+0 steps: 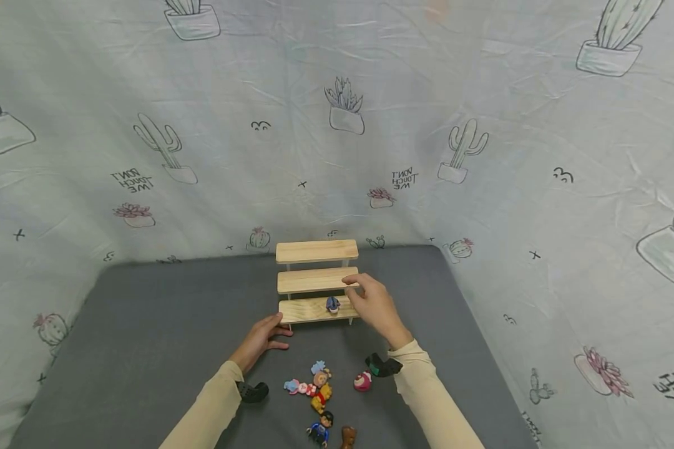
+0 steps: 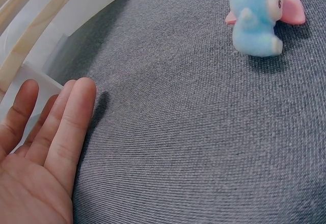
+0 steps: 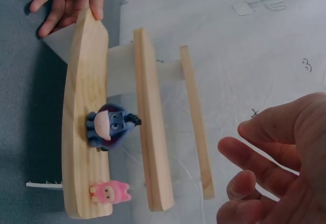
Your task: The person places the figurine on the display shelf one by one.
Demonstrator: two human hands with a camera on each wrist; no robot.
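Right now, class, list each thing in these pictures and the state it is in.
Wooden shelf: upright on the grey mat.
Blue donkey figure: standing on the lowest step.
Pink figure: on the same step, near its end.
Left hand: open, fingers touching the shelf's end.
Right hand: open, holding nothing.
Loose figures: lying on the mat.

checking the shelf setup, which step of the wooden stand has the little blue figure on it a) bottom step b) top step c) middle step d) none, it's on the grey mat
a: the blue figure stands on the lowest, nearest board of the wooden stand; the right wrist view also shows a small pink figure on that board, and the two upper boards are bare.
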